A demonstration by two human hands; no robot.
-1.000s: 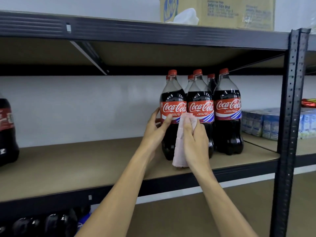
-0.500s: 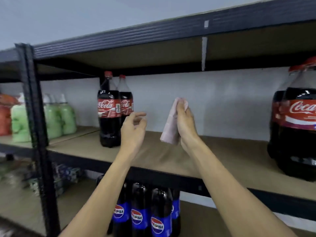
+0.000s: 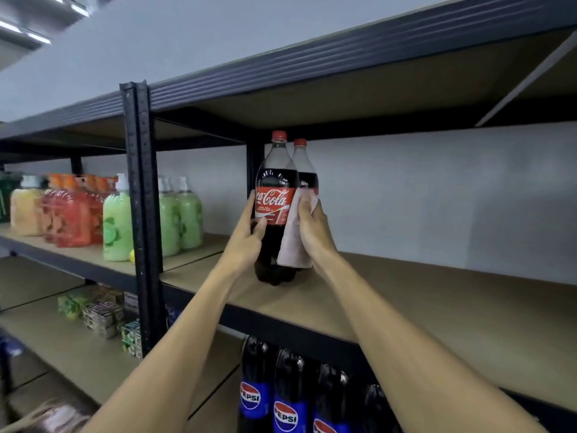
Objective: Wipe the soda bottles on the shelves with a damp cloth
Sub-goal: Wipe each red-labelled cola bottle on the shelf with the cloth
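Hands that hung in mid-air half a second ago now meet the front Coca-Cola bottle [image 3: 275, 182] at the left end of the shelf [image 3: 437, 307], the left hand [image 3: 246, 245] with its grip curled round the label, the right hand [image 3: 315, 232] clamping the pink cloth [image 3: 292, 248] to the bottle's side, bare board stretching away rightward.

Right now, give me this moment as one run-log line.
step: wiping | left hand: grips front red-labelled plastic cola bottle | right hand: holds pale pink cloth against bottle's side | bottle: upright on brown shelf board

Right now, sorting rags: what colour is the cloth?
Pale pink: the cloth shows best in the head view.
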